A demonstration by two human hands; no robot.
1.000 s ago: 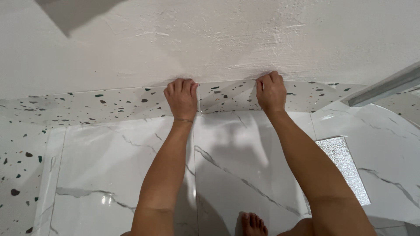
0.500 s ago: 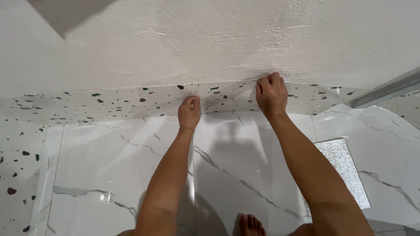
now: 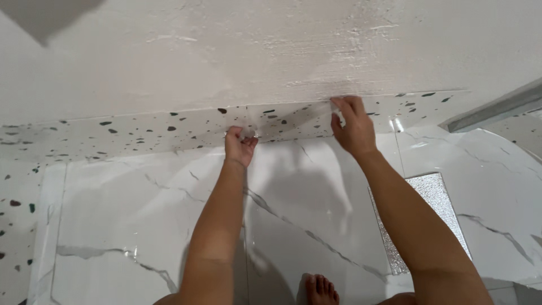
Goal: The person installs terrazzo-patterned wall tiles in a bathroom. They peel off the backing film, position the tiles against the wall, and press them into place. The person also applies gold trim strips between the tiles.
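Left hand: fingers curled shut, pinching the lower edge of a thin clear protective film peeled off the wall strip.
Right hand: fingertips pinching the film's upper edge at the strip's top.
Film axis: horizontal, stretched between both hands; the left hand sits lower and nearer the floor.
Strip: white black-speckled terrazzo skirting tile, running left-right beneath rough white plaster wall.
Open room: white marble-veined floor tiles below; silver textured drain cover at right; bare foot beneath.
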